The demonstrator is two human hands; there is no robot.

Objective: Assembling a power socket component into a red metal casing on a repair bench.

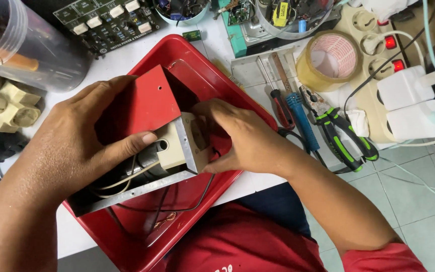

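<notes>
My left hand (84, 138) grips a red metal casing (144, 103) from the left, its thumb lying on the beige inner block (172, 148). My right hand (240, 136) holds the casing's right end, fingers curled over the grey metal end plate (193, 143). Thin cream and black wires (127, 184) run out of the casing's open underside. The casing is held over a red plastic tray (205, 75) on the white worktop.
A green circuit board (107, 21) and a clear container (23, 43) lie at the back left. Right of the tray are screwdrivers (298, 113), green-handled pliers (345, 138), a tape roll (330, 58) and a beige power strip (378, 45) with white adapters.
</notes>
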